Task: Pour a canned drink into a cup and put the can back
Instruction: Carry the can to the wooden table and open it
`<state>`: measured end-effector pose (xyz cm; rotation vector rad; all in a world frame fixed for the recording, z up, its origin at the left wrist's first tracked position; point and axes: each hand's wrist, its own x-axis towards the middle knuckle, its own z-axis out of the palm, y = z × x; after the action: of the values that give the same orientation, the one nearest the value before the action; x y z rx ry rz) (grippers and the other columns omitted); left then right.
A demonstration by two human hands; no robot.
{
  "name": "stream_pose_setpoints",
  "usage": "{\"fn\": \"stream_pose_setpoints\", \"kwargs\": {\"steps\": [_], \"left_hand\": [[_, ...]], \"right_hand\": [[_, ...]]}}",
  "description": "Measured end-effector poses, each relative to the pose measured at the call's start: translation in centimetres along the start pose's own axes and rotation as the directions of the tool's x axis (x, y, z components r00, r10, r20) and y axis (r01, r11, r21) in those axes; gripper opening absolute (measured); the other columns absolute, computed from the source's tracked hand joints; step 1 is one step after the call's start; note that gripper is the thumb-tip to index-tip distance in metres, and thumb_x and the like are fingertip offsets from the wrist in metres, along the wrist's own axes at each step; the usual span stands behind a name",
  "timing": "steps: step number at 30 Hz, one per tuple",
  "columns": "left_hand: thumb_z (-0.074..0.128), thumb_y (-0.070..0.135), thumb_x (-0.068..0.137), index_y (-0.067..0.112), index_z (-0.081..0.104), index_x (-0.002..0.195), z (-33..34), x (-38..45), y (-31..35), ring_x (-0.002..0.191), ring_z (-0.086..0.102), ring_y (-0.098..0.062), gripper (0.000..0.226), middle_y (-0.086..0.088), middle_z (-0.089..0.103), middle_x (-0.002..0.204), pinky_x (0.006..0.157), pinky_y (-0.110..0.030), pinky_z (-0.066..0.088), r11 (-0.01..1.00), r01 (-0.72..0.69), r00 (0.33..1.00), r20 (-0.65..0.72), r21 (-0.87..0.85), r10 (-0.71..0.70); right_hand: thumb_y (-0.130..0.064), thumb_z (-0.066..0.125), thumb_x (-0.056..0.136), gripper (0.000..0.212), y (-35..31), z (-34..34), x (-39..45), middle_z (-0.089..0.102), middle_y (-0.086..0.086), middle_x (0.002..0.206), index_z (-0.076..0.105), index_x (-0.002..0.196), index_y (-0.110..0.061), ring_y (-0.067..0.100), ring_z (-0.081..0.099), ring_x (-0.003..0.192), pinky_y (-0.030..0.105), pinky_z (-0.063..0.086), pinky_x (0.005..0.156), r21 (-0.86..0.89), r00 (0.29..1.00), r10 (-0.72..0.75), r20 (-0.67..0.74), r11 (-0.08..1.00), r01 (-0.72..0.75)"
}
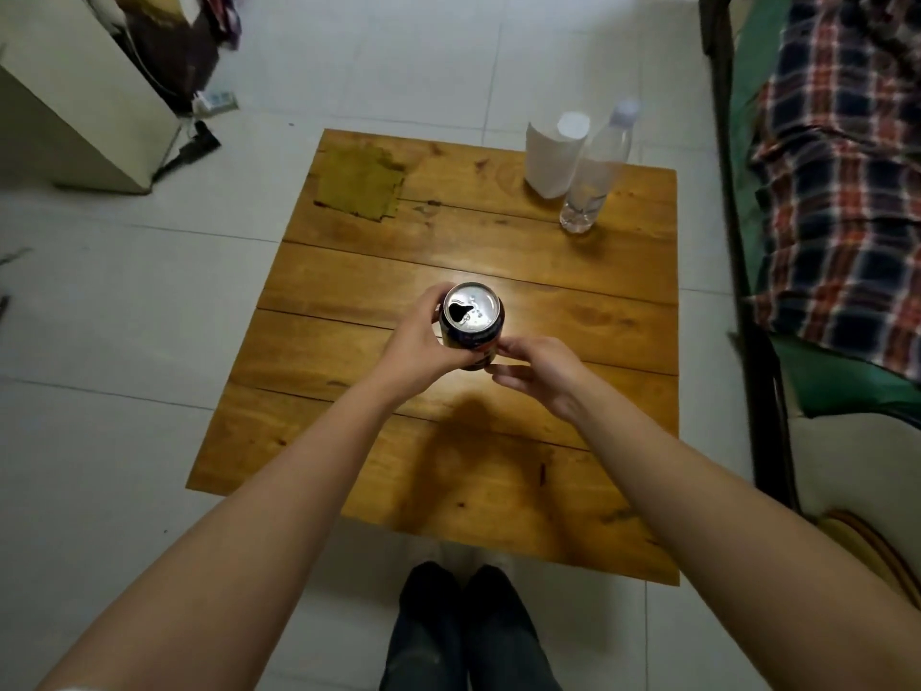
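At the middle of the wooden table [573, 301] the dark can [472, 321] stands upright, its top already open; the left hand [423, 341] wraps round its side from nine o'clock; the right hand [540, 374], fingers loosely extended, touches its base from four o'clock. Toward one o'clock, well apart, a white paper cup [553, 154] stands just beside a clear plastic bottle [593, 177].

Person seen from a head-worn camera: both forearms are bare to the bottom edge of the view, with no watch, ring or bracelet visible on the left hand [423, 341] or the right hand [540, 374]. A sliver of white cloth [75, 687], possibly a sleeve edge, shows at the lower left corner. The legs [468, 635] wear dark trousers.
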<state>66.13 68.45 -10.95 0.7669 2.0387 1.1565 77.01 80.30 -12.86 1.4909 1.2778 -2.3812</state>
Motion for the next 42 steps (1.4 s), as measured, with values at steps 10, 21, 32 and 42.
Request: {"fn": "stream_pose_setpoints", "kwargs": {"steps": [10, 21, 32, 42], "left_hand": [[0.086, 0.019, 0.059, 0.02, 0.047, 0.124, 2.4, 6.6, -8.5, 0.109, 0.051, -0.009, 0.075, 0.007, 0.055, 0.115, 0.093, -0.018, 0.039, 0.999, 0.038, 0.997, -0.059, -0.019, -0.039], [0.084, 0.012, 0.061, 0.027, 0.047, 0.123, 3.6, 8.0, -12.3, 0.111, 0.051, -0.009, 0.074, 0.011, 0.054, 0.115, 0.098, -0.025, 0.039, 0.999, 0.048, 0.997, -0.053, -0.024, -0.05], [0.083, 0.008, 0.062, 0.02, 0.047, 0.128, 3.8, 8.2, -12.4, 0.114, 0.049, -0.01, 0.076, 0.005, 0.053, 0.122, 0.097, -0.019, 0.035, 0.999, 0.045, 0.998, -0.042, -0.029, -0.046], [0.081, 0.015, 0.066, 0.024, 0.024, 0.145, 2.6, 7.5, -11.8, 0.127, 0.041, -0.015, 0.098, 0.0, 0.043, 0.138, 0.108, -0.031, 0.033, 0.986, 0.142, 0.988, 0.041, 0.085, -0.146]], "right_hand": [[-0.005, 0.044, 0.092, 0.027, 2.8, 0.0, 10.6, 0.061, 0.011, 0.103, 0.059, 0.114, 0.001, 0.019, 0.06, 0.085, 0.025, 0.053, 0.066, -0.012, 0.996, 0.058, -0.066, 0.998, -0.059], [0.001, 0.034, 0.093, 0.031, 4.6, -0.1, 13.4, 0.056, 0.004, 0.084, 0.059, 0.11, -0.003, 0.013, 0.053, 0.074, 0.025, 0.05, 0.07, 0.014, 0.994, 0.073, -0.078, 0.997, -0.073], [0.003, 0.033, 0.092, 0.033, 5.0, -0.2, 13.8, 0.058, 0.006, 0.086, 0.056, 0.115, -0.001, 0.011, 0.054, 0.071, 0.017, 0.051, 0.056, -0.095, 0.993, 0.04, -0.107, 0.994, -0.05], [0.0, 0.033, 0.094, 0.033, 3.0, -0.4, 11.3, 0.058, 0.014, 0.103, 0.056, 0.117, -0.003, 0.017, 0.057, 0.076, 0.028, 0.05, 0.064, -0.179, 0.997, 0.007, -0.077, 0.984, -0.021]]}}
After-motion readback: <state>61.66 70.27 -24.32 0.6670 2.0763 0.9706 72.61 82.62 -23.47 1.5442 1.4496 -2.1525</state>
